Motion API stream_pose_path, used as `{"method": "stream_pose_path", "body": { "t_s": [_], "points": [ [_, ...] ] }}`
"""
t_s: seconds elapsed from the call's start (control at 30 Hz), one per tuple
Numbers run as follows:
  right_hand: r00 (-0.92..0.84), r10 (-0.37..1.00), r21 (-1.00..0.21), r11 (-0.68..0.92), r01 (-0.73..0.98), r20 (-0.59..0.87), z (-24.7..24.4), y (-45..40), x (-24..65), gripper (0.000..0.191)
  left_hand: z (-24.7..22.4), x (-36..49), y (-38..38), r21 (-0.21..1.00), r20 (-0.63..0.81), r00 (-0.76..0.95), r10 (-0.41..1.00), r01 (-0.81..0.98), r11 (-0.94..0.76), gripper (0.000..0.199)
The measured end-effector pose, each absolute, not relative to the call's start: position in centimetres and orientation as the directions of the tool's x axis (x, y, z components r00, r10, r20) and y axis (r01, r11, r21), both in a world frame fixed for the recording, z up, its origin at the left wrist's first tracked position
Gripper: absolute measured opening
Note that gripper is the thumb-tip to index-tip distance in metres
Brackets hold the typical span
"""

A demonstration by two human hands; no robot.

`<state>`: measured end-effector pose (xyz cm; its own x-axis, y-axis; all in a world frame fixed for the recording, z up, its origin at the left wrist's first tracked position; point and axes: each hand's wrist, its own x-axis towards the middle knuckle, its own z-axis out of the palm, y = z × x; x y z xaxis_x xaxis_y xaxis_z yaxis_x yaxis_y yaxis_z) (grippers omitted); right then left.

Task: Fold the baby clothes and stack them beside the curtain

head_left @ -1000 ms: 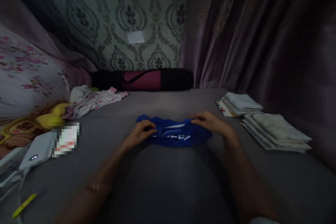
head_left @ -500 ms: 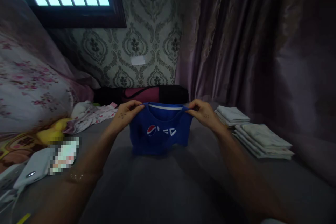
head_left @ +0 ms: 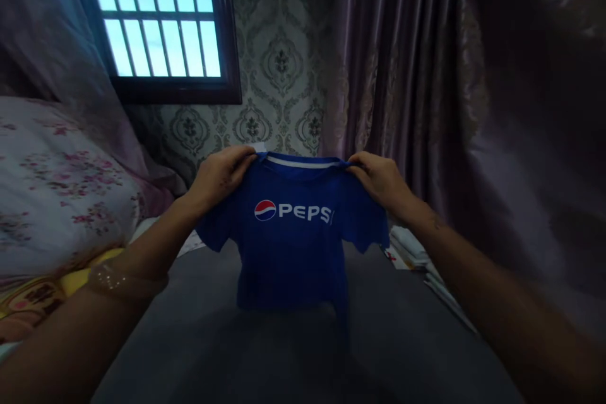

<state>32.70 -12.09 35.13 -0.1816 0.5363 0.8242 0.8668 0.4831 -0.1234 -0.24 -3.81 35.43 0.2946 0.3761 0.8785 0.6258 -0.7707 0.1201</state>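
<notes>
A small blue T-shirt [head_left: 291, 259] with a round red, white and blue logo and white "PEPSI" lettering hangs upright in front of me, its front facing me. My left hand [head_left: 222, 172] pinches the shoulder beside the collar on the left. On the other side of the neckline, my right hand [head_left: 379, 178] is closed on the opposite shoulder. The collar, with a white band inside, is stretched between the two hands. Both short sleeves droop outward below my wrists. The shirt's lower edge hangs close to the grey bed sheet [head_left: 199, 322]; whether it touches is unclear.
Folded cloths [head_left: 408, 246] lie in stacks on the right, partly hidden by my right forearm. A flowered white fabric bundle [head_left: 71, 183] and a yellow item [head_left: 78, 278] are at the left. Behind stand a patterned wall [head_left: 279, 113], a barred window [head_left: 163, 44] and a purple curtain [head_left: 402, 76].
Both hands have risen with the T-shirt, which now hangs unfolded with its sleeves and lettering showing. My view has tilted upward, showing more of the window.
</notes>
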Motion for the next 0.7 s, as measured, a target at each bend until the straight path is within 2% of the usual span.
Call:
{"method": "stream_pose_path", "body": {
  "t_s": [0.07,0.13,0.2,0.23,0.33,0.37,0.47,0.57,0.7],
  "points": [
    [-0.266,0.511,0.003,0.457,0.889,0.817,37.0,-12.3,33.3,0.019,36.7,-0.2,-4.0,0.074,0.884,0.316,0.344,0.632,-0.771,0.030],
    [-0.283,0.472,0.050,0.447,0.893,0.835,38.4,-12.6,33.7,0.021,37.8,-0.1,-4.3,0.116,0.897,0.280,0.343,0.599,-0.792,0.030],
    [-0.270,0.444,0.037,0.467,0.883,0.854,39.2,-12.6,33.9,0.022,38.6,0.1,-4.6,0.239,0.891,0.215,0.399,0.526,-0.816,0.032],
    [-0.286,0.475,0.020,0.490,0.871,0.832,39.3,-12.6,34.0,0.022,38.7,0.2,-4.7,0.310,0.860,0.222,0.459,0.487,-0.816,0.033],
    [-0.358,0.628,-0.056,0.540,0.840,0.691,39.0,-11.8,34.2,0.022,38.5,0.5,-4.2,0.447,0.665,0.411,0.624,0.451,-0.773,0.032],
    [-0.339,0.640,-0.082,0.534,0.841,0.689,38.7,-11.4,34.3,0.022,38.2,0.7,-3.9,0.458,0.638,0.430,0.639,0.455,-0.763,0.032],
    [-0.267,0.628,-0.126,0.508,0.852,0.731,38.1,-10.3,34.5,0.021,37.4,1.3,-2.8,0.411,0.769,0.282,0.574,0.470,-0.781,0.034],
    [-0.267,0.628,-0.122,0.504,0.855,0.731,38.1,-9.4,34.5,0.020,37.2,2.0,-2.0,0.311,0.770,0.362,0.525,0.506,-0.804,0.032],
    [-0.235,0.623,-0.131,0.483,0.866,0.746,38.5,-8.5,34.5,0.020,37.7,2.6,-1.3,0.373,0.721,0.365,0.590,0.513,-0.773,0.030]
  ]
}}
